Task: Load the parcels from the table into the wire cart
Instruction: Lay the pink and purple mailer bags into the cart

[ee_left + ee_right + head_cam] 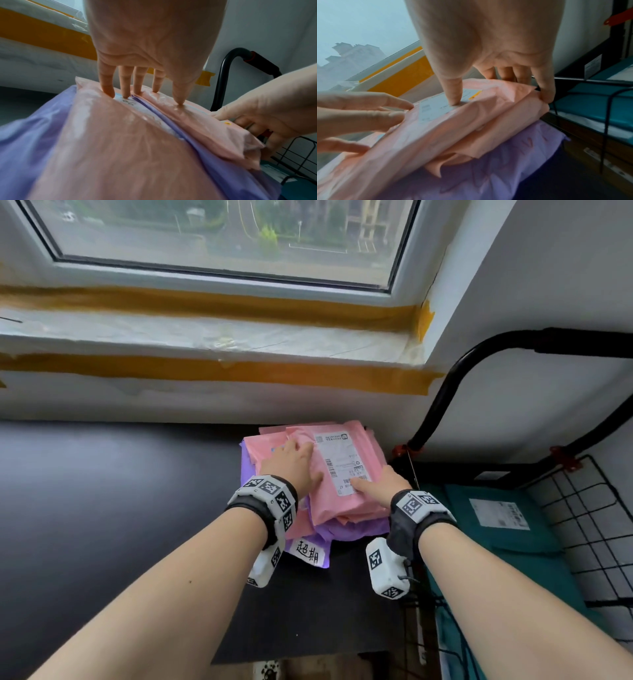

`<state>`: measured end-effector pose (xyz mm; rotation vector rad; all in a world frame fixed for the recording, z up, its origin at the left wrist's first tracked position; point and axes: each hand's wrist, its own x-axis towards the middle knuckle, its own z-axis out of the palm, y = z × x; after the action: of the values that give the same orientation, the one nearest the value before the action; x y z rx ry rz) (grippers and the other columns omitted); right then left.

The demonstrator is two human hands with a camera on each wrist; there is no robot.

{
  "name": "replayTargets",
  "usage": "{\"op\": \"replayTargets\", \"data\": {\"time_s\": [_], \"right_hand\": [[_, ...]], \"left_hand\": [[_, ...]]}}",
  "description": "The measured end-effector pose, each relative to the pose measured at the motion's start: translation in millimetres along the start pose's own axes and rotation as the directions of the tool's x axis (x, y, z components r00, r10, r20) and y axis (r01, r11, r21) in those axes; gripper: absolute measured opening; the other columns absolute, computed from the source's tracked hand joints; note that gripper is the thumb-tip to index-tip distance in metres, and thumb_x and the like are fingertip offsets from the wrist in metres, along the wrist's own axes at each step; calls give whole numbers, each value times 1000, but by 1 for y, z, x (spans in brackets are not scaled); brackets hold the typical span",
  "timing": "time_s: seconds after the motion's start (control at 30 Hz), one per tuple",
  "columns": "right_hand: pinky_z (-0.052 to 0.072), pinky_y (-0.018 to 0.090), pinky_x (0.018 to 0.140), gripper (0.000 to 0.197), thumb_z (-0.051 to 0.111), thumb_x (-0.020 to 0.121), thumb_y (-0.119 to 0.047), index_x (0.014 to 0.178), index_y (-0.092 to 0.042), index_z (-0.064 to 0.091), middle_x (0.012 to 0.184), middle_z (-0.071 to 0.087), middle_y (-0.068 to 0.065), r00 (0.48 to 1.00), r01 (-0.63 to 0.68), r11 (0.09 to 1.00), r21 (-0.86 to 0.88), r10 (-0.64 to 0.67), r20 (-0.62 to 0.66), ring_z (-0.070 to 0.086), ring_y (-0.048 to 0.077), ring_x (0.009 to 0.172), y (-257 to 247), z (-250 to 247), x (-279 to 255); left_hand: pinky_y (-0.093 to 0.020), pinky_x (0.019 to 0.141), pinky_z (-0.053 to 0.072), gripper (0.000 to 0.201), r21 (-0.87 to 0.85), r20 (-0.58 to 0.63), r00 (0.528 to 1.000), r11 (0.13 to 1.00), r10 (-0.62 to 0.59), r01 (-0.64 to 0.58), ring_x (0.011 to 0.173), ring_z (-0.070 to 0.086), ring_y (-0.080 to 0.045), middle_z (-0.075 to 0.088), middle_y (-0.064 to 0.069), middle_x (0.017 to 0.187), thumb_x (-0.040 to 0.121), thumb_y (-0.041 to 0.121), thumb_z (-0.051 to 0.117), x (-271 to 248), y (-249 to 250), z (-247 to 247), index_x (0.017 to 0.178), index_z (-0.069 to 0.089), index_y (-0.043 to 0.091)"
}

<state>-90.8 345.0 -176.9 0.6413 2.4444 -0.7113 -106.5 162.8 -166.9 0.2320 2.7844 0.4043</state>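
Note:
A stack of pink and purple soft parcels lies at the back right of the black table [102,491]. The top pink parcel [342,501] [197,121] [471,121] carries a white label. My left hand [303,460] [150,97] presses straight fingertips onto that parcel's left side and onto another pink parcel [260,450] beside it. My right hand [375,479] [500,101] holds the top parcel's right edge, thumb on the label and fingers curled over the edge. A purple parcel [356,529] [505,162] lies underneath. The wire cart [582,508] stands right of the table.
A teal parcel [479,508] with a white label lies inside the cart. The cart's black handle [455,378] rises close to the stack's right side. A taped window sill [205,333] and wall stand behind the table. A handwritten label [308,553] sticks out at the stack's front.

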Motion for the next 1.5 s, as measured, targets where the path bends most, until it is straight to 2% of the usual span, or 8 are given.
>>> {"op": "replayTargets", "data": {"time_s": [0.2, 0.5, 0.77, 0.93, 1.1, 1.37, 1.43, 1.5], "right_hand": [[47, 28, 82, 79, 68, 68, -60, 131, -17, 48, 123, 61, 5, 991, 131, 989, -61, -128, 45, 61, 25, 106, -34, 28, 3], [44, 29, 87, 66, 68, 78, -43, 134, -17, 44, 127, 57, 5, 966, 254, 960, -118, -246, 84, 57, 27, 113, -71, 57, -16], [47, 32, 90, 72, 69, 74, -43, 133, -14, 41, 126, 57, 8, 983, 182, 977, -109, -177, 51, 58, 28, 111, -64, 57, -30], [46, 32, 90, 49, 66, 82, -29, 123, -9, 49, 122, 59, 11, 987, 94, 991, -99, -105, -123, 58, 30, 112, -53, 45, -43], [46, 29, 86, 10, 57, 84, -13, 94, -13, 61, 108, 65, 7, 963, 198, 979, -53, -204, -178, 60, 28, 106, -45, 37, -56], [42, 24, 71, 30, 46, 79, 3, 69, -24, 55, 83, 60, -2, 927, 332, 932, 146, -293, -235, 57, 20, 84, -35, 5, -81], [44, 25, 69, 34, 44, 78, 4, 64, -25, 54, 78, 60, -2, 917, 363, 921, 140, -326, -232, 58, 20, 81, -31, -5, -92], [45, 25, 68, 36, 42, 76, 6, 61, -24, 55, 73, 60, -3, 905, 392, 912, 125, -357, -231, 58, 20, 78, -24, -16, -106]], "left_hand": [[-42, 97, 44, 63, 0, -59, 993, 994, -106, 106, 121, 46, -30, 42, -14, 137, 87, 43, 51, -7, -35, -8, 139, 33, 11], [-30, 73, 41, 77, -306, 5, 932, 887, -362, 346, 104, 59, -29, 58, -10, 117, 80, 35, 70, -31, -80, -23, 138, 25, 11], [-36, 92, 43, 55, -459, 22, 892, 788, -451, 410, 116, 54, -34, 56, -19, 127, 89, 14, 50, -31, -84, -24, 140, 32, 4], [-33, 84, 43, 38, -315, 25, 929, 879, -369, 358, 104, 60, -33, 64, -17, 114, 97, 30, 40, -34, -74, -16, 121, 53, 3], [-39, 90, 44, 38, -307, -96, 926, 895, -366, 322, 109, 56, -33, 56, -14, 121, 96, 32, 40, -37, -67, -4, 126, 47, 9], [-39, 118, 17, 93, -189, -314, 948, 982, -53, -8, 145, 8, -24, 10, -6, 157, 77, 4, 64, -50, -23, -34, 151, 13, 27], [-45, 119, 7, 92, -40, -300, 953, 998, 44, -58, 147, -1, -21, 3, -3, 159, 77, 6, 64, -57, -8, -44, 150, 14, 32], [-51, 117, -2, 73, 112, -273, 953, 988, 130, -102, 147, -7, -20, 3, 0, 159, 80, 14, 64, -66, 7, -52, 143, 33, 34]]}}
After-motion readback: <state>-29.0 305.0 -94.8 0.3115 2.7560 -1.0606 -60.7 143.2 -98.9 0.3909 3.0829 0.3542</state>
